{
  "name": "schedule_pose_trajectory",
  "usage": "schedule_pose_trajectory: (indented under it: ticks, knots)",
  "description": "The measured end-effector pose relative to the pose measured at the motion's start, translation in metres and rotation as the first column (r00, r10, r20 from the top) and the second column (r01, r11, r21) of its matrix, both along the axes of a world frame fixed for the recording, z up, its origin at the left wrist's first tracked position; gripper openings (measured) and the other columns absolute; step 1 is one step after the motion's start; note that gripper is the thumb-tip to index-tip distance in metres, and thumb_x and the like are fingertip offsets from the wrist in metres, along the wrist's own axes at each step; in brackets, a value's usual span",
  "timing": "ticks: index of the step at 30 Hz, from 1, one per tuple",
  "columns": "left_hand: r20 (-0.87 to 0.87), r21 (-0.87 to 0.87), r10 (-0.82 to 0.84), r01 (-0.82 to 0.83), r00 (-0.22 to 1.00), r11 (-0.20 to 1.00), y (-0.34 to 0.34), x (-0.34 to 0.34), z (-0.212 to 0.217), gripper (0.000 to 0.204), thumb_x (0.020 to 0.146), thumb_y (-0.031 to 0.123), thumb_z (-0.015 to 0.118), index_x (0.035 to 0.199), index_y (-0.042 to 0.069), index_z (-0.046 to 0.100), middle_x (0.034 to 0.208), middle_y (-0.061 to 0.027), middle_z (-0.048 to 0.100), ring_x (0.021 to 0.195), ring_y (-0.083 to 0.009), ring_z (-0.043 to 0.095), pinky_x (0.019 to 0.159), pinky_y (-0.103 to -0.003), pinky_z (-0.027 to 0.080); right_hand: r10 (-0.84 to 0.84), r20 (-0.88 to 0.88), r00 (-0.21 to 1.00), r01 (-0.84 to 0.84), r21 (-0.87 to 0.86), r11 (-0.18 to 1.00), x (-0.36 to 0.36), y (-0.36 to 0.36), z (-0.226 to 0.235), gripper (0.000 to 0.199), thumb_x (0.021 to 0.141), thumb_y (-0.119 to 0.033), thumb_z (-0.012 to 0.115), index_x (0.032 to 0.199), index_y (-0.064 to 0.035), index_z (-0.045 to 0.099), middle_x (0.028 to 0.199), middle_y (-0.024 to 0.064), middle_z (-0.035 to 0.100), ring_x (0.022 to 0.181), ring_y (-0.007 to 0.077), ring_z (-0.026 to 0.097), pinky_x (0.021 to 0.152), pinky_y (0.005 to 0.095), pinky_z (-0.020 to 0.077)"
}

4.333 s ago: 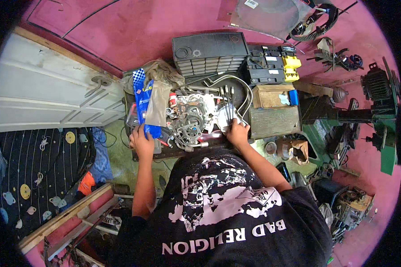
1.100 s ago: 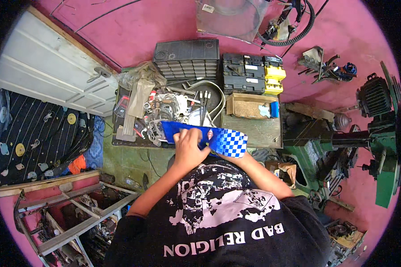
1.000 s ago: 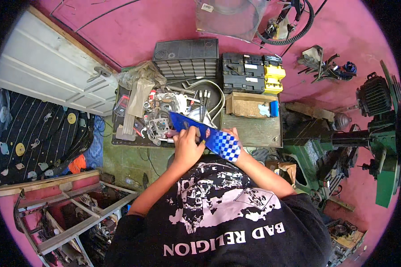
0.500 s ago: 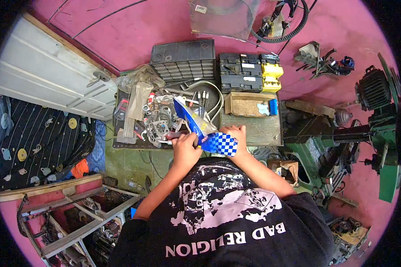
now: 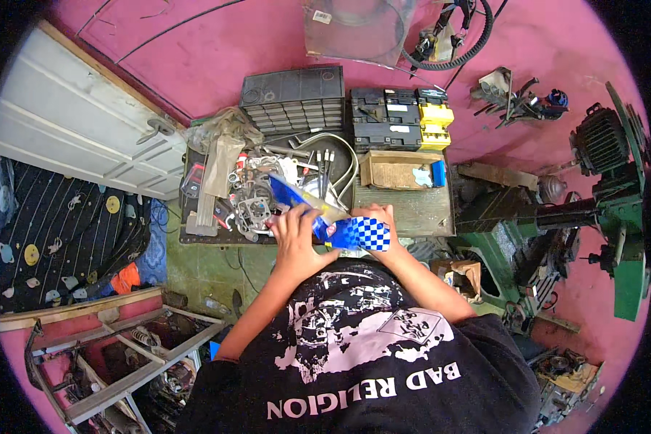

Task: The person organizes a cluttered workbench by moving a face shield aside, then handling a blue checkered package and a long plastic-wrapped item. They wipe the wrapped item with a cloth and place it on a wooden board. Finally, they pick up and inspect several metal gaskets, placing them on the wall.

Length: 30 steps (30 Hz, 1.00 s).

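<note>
A blue plastic packet [image 5: 343, 233] with a blue-and-white checkered end and a clear-looking side is held in front of my chest, at the near edge of the workbench. My right hand [image 5: 388, 230] grips its checkered end from the right, the fingers partly hidden behind it. At the packet's left edge, my left hand [image 5: 296, 241] is open, its fingers spread and the thumb stretched out toward the packet's lower side. Beyond the left hand lies a heap of loose metal parts and gaskets [image 5: 252, 199] on the bench.
On the bench [image 5: 405, 206] stand a dark drawer cabinet [image 5: 293, 98], several black and yellow batteries [image 5: 387, 119] and an open cardboard box [image 5: 390, 172]. A green drill-like machine [image 5: 503, 231] is at the right. At the left are a white door [image 5: 87, 108] and a metal frame [image 5: 123, 369].
My left hand has opened from its closed grip, spreading its fingers over the packet's edge. The packet has tipped lower on its left side; my right hand keeps its hold.
</note>
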State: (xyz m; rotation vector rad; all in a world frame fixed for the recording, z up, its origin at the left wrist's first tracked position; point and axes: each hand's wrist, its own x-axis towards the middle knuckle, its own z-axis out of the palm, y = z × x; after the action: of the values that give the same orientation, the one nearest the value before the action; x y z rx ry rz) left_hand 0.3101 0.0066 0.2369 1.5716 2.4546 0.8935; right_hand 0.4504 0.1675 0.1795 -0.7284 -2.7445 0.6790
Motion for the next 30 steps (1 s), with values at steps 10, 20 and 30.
schedule_pose_trajectory:
  ticks: [10,20,30]
  knots:
    - [-0.143,-0.118,-0.089,0.072,0.986,0.990,-0.006,-0.006,-0.008,0.082,0.060,0.032,0.087,0.136,0.020,0.058,0.133,0.0003,0.058,0.116,-0.0278,0.046,0.096,-0.047,0.032,0.243,-0.056,0.968,-0.247,-0.087,0.965,0.010,0.004,-0.052,0.029,0.077,-0.031,0.071,0.101,-0.0165,0.069,0.105,0.0061,0.068,0.101,0.0281,0.062,0.083,0.0507,0.0432]
    - [-0.133,-0.087,-0.013,0.001,0.991,0.996,-0.023,-0.020,-0.024,0.065,0.062,0.034,0.082,0.123,0.015,0.065,0.110,-0.0016,0.066,0.111,-0.0256,0.053,0.095,-0.049,0.031,-0.068,-0.067,0.995,0.002,-0.699,0.715,0.014,0.018,0.003,0.019,0.079,-0.022,0.081,0.091,-0.0082,0.073,0.091,0.0082,0.073,0.087,0.0270,0.069,0.079,0.0378,0.0532]
    - [-0.079,-0.136,-0.094,0.083,0.992,0.987,-0.029,-0.051,-0.035,0.068,0.068,0.041,0.078,0.129,0.013,0.063,0.110,-0.0067,0.064,0.118,-0.0242,0.054,0.113,-0.070,0.012,0.150,0.016,0.989,-0.145,-0.167,0.975,-0.028,-0.041,0.043,0.039,0.075,-0.036,0.083,0.109,-0.0176,0.074,0.103,-0.0018,0.073,0.102,0.0210,0.057,0.089,0.0434,0.0326]
